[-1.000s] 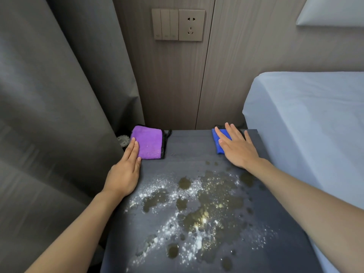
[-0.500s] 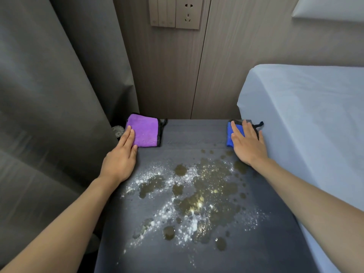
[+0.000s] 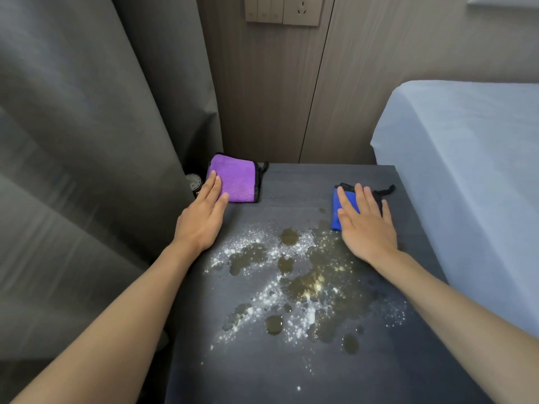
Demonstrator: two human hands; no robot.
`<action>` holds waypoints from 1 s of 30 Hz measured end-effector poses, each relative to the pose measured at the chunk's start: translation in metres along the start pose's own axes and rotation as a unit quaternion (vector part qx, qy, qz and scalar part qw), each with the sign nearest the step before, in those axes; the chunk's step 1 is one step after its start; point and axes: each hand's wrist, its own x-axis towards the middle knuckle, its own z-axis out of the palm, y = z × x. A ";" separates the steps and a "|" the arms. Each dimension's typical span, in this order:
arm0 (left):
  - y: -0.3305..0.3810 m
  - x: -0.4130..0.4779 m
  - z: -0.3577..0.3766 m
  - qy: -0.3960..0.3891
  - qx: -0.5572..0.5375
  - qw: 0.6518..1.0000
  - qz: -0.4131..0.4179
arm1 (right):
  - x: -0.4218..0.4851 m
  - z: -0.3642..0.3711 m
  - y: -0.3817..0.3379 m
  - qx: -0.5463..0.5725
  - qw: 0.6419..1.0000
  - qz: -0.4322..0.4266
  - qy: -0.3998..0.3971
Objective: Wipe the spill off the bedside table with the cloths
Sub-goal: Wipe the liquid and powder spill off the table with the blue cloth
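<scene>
A dark grey bedside table [image 3: 306, 182] carries a spill [image 3: 303, 281] of brownish puddles and white powder across its middle. A folded purple cloth [image 3: 237, 179] lies at the back left corner. My left hand [image 3: 204, 214] lies flat beside it, with the fingertips resting on the cloth's near left corner. A folded blue cloth [image 3: 339, 211] with a black loop sits at the back right, at the spill's far edge. My right hand [image 3: 366, 225] presses flat on top of it, fingers spread, and covers most of it.
A grey curtain [image 3: 87, 170] hangs close along the table's left side. A bed with a pale blue sheet [image 3: 466, 170] borders the right side. A wood-panel wall with a switch and socket plate [image 3: 283, 10] stands behind. A small round dark object [image 3: 193, 181] sits by the purple cloth.
My left hand slid forward until its fingertips lay on the purple cloth. My right hand, flat on the blue cloth, drew it nearer, up to the spill's edge.
</scene>
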 end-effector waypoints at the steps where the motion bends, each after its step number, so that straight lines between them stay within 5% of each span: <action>1: 0.001 -0.001 -0.001 -0.002 -0.005 1.000 -0.002 | -0.004 0.001 -0.012 -0.002 1.000 -0.014 -0.001; 10: 0.004 -0.001 -0.002 -0.009 -0.036 0.999 -0.015 | -0.030 0.014 -0.116 -0.006 0.993 -0.121 0.006; 30: 0.006 0.000 -0.004 -0.010 -0.135 0.986 -0.094 | -0.056 0.030 -0.216 0.047 0.988 -0.147 -0.001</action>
